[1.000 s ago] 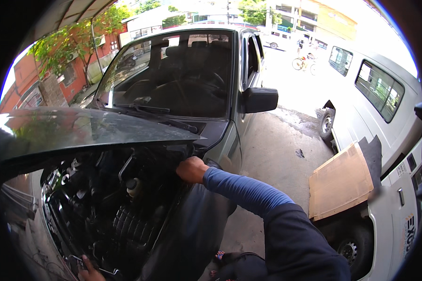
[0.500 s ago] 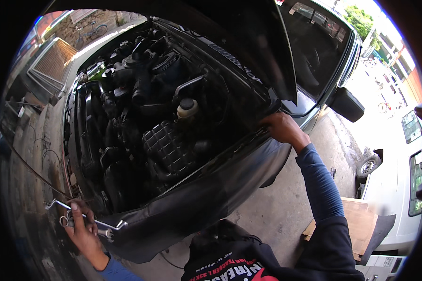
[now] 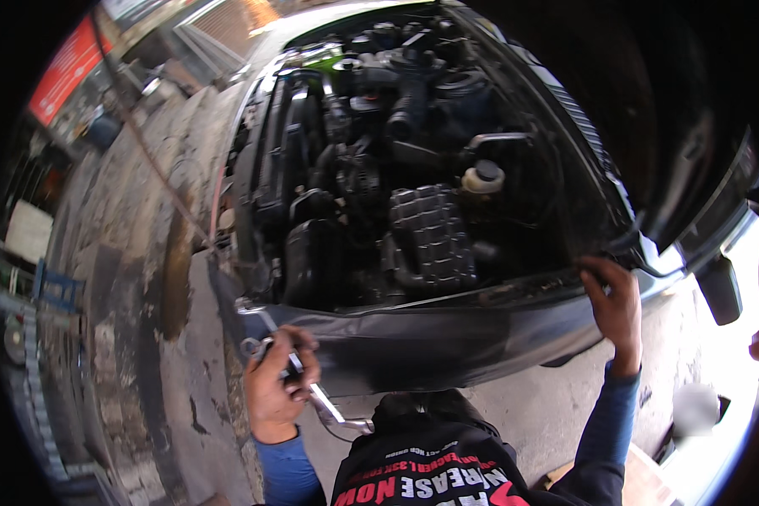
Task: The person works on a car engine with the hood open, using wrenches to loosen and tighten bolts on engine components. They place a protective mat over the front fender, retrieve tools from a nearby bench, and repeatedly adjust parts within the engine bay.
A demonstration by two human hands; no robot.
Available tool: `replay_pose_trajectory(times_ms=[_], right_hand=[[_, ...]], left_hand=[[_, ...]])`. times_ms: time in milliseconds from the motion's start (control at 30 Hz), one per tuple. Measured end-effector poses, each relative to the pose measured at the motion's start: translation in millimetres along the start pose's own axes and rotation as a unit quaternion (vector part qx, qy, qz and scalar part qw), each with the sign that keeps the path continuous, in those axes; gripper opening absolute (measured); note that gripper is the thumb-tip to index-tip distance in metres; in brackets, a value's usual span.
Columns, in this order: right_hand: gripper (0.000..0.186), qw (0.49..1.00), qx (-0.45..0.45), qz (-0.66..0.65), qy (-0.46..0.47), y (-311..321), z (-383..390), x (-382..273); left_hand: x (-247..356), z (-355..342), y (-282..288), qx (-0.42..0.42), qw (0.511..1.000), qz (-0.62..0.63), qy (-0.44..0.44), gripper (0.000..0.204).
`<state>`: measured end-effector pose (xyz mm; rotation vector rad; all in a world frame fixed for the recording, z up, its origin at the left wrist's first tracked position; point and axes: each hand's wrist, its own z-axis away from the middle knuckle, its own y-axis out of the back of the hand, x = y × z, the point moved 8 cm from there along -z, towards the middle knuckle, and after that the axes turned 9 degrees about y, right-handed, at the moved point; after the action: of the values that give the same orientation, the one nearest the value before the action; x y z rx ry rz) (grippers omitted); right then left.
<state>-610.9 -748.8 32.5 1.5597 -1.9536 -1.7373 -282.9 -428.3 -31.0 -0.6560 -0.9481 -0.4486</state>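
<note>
My left hand is closed around wrenches at the near left corner of a vehicle's open engine bay. One is a long offset ring wrench, its ends jutting out on both sides of my fist. A second, shorter wrench shows a ring end beside my fingers; the rest is hidden in the grip. My right hand is at the right part of the near fender edge, fingers loosely bent and apart, with no tool visible in it. A black fender cover hangs between my hands.
Ahead lies the engine bay, with a ribbed black box and a pale reservoir with a dark cap. The raised hood hangs over the right side. A side mirror sticks out. Worn planks or concrete lie left.
The view has swung left, so the engine bay appears further right. My left hand, still holding the wrenches, has come closer to the fender cover. My right hand stays near the fender edge.
</note>
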Motion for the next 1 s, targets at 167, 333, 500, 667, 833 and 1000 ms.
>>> replay_pose_trajectory(times_ms=[167, 333, 500, 667, 833, 1000], right_hand=[[0.020, 0.935, -0.117, -0.325, -0.076, -75.8, 23.4, -62.5], [0.044, 0.775, -0.319, -0.544, -0.042, -167.0, 61.4, -152.4], [0.043, 0.611, -0.459, -0.634, -0.118, -209.3, 83.6, -195.9], [0.024, 0.636, -0.462, -0.608, -0.111, -228.8, 79.0, -206.9], [0.014, 0.706, -0.423, -0.554, -0.125, -256.6, 70.3, -218.2], [0.019, 0.765, -0.354, -0.523, -0.129, -289.3, 51.4, -240.4]], left_hand=[[-25.6, -5.2, -35.7, -0.128, 0.987, 0.079, 0.056, 0.044], [-28.1, 3.8, -60.3, -0.136, 0.986, 0.078, 0.053, 0.046], [-38.0, 2.9, -59.6, -0.149, 0.966, 0.200, 0.067, 0.055], [-39.7, 2.4, -36.5, -0.137, 0.948, 0.284, 0.039, 0.062], [-40.2, -16.7, 11.4, -0.007, 0.986, 0.164, -0.022, 0.040], [-28.0, -32.0, 68.7, 0.049, 0.996, -0.014, -0.075, 0.031]])
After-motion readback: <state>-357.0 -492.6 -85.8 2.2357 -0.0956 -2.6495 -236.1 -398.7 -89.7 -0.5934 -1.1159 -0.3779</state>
